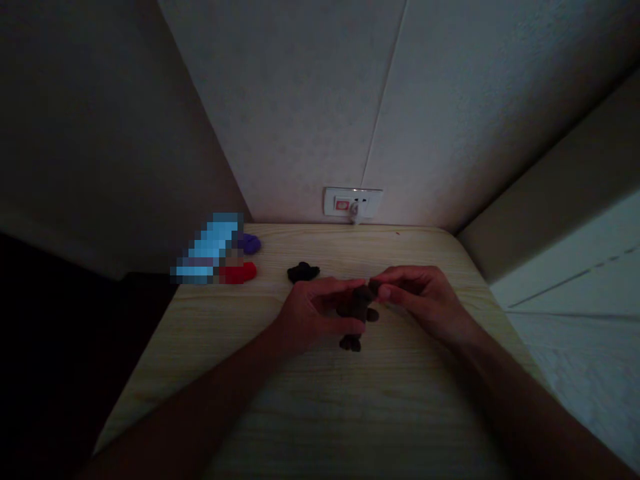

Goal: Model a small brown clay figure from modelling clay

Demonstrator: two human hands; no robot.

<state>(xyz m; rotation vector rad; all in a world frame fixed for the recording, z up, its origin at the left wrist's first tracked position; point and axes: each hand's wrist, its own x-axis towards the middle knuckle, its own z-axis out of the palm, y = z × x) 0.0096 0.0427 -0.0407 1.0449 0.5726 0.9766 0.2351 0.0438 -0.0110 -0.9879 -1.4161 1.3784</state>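
In dim light both my hands meet over the middle of a light wooden table. My left hand and my right hand are both closed on a small dark brown lump, held between them just above the tabletop. Its fingers pinch it from either side. A smaller dark brown piece lies on the table right below the hands. What the lump is made of I cannot make out.
A black lump lies behind my left hand. Further left are a red piece, a purple piece and a blurred blue item. A wall socket sits above the table's back edge. Walls enclose the table.
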